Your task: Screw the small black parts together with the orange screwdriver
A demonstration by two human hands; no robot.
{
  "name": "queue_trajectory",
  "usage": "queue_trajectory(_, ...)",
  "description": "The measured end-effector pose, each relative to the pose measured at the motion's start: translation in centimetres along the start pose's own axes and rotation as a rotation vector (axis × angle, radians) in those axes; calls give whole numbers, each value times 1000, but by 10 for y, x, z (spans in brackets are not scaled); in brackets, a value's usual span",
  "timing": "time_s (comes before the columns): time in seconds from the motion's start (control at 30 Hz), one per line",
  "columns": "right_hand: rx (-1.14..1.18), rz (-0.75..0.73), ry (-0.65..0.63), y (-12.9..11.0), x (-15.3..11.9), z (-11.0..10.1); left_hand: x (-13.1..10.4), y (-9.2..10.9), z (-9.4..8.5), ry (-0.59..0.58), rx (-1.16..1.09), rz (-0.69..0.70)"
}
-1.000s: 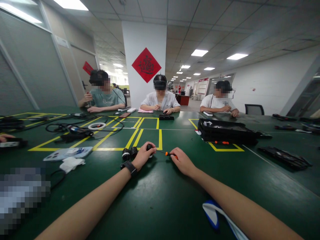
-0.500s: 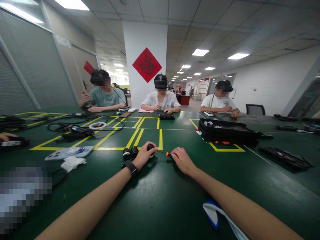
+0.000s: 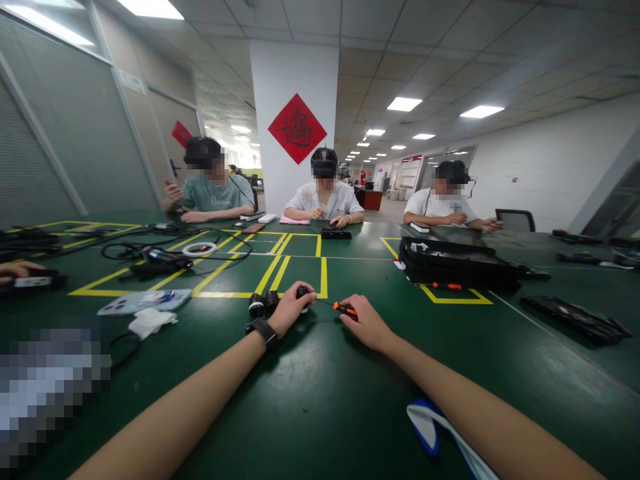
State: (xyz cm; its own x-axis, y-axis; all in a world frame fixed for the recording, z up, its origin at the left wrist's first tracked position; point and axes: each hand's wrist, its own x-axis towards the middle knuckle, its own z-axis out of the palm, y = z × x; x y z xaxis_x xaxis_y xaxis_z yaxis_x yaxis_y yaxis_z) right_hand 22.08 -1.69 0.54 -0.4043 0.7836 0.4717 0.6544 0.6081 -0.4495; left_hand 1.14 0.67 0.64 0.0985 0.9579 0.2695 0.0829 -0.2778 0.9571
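Observation:
My left hand [image 3: 293, 308], with a dark watch at the wrist, grips a small black cylindrical part [image 3: 301, 292] near the middle of the green table [image 3: 310, 413]. My right hand [image 3: 365, 321] holds a screwdriver [image 3: 346, 310] with an orange and black handle. Its thin shaft points left at the black part; whether the tip touches it is too small to tell. Two more black cylindrical parts [image 3: 263, 304] stand just left of my left hand.
Stacked black trays [image 3: 457, 263] lie at the right, with an orange screwdriver [image 3: 447, 286] before them. A black frame [image 3: 575, 319] lies further right. Cables [image 3: 155, 257], a phone [image 3: 145, 302] and a tissue [image 3: 153, 321] are at the left. Three people sit opposite.
The view has shifted slightly. More of the screwdriver's handle now shows in my right hand. The person at the right has moved a hand outward.

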Motion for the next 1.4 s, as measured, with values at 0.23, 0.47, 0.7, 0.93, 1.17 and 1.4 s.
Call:
queue_trajectory(0.23,-25,8,-17,3,2,3,-1,1,0,-5,28,12)
queue_trajectory(0.47,-36,-25,-17,3,1,1,0,0,0,-11,44,19)
queue_trajectory(0.7,-31,-3,-15,2,1,4,0,-1,0,-20,38,25)
queue_trajectory(0.93,16,-9,28,5,2,3,0,-1,-1,-18,28,23)
queue_trajectory(1.17,34,-21,37,1,1,1,0,-1,0,-9,54,25)
queue_trajectory(1.4,-19,37,23,2,2,2,0,-2,-1,-12,51,23)
